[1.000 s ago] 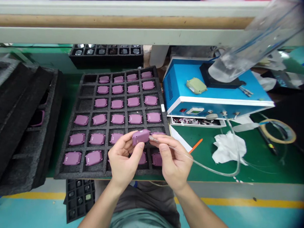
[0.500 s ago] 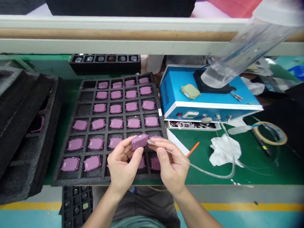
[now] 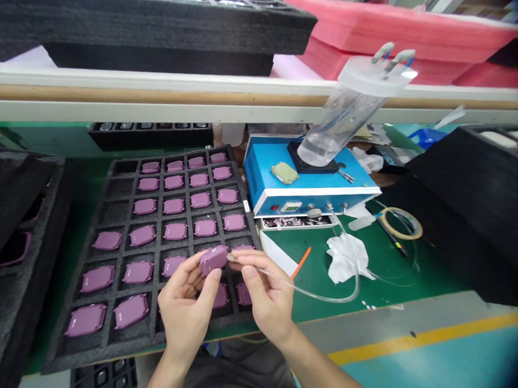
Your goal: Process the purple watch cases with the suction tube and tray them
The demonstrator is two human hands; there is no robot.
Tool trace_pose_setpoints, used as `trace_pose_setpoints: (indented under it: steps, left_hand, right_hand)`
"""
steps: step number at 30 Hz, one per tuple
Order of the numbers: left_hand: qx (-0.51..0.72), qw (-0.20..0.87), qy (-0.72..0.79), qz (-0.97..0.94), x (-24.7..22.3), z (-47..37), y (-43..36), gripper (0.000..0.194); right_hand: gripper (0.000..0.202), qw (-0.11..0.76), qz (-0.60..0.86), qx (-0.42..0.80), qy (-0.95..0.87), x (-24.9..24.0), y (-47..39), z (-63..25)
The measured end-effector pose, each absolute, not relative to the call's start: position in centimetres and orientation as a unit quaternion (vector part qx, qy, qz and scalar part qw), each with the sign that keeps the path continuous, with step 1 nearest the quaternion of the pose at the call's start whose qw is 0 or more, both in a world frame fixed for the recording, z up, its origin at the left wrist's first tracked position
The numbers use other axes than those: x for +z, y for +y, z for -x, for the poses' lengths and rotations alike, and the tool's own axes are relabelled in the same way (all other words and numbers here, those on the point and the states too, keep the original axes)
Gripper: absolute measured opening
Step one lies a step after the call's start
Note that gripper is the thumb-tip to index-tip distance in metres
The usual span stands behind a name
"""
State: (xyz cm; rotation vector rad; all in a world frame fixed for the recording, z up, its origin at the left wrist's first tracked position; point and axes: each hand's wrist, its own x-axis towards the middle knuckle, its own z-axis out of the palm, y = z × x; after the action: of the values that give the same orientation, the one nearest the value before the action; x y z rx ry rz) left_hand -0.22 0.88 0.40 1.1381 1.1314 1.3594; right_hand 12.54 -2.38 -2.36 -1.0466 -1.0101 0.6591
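My left hand (image 3: 189,312) pinches a purple watch case (image 3: 214,260) between thumb and fingers, above the near side of a black foam tray (image 3: 151,332). Between the thumb and fingers of my right hand (image 3: 269,295) is the metal tip of a clear tube (image 3: 316,295). That tip meets the right side of the case; whether it goes into it I cannot tell. The tube loops back to the front of a blue machine (image 3: 259,204). Rows of similar purple watch cases (image 3: 131,311) lie in the tray's compartments, some hidden behind my hands.
A clear cylinder (image 3: 331,126) leans on the machine beside a pale green watch case (image 3: 284,173). A small drawer (image 3: 298,227) of parts sits below. Crumpled tissue (image 3: 348,257), an orange stick (image 3: 301,262) and a tape roll (image 3: 401,223) lie right. Dark foam trays (image 3: 27,253) stack at left.
The camera view has turned to the right and up, so the scene sits further left and lower. Both hands keep the same grip on the watch case and tube tip.
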Motion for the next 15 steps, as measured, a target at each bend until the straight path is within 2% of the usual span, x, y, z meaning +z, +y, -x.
trace_pose_setpoints:
  steps: [15]
  left_hand:
    - [0.561,0.498,0.462,-0.474,0.56,0.2,0.74,0.029]
  right_hand:
    - [0.018,0.695,0.477,0.279,-0.46,-1.83,-2.3,-12.65]
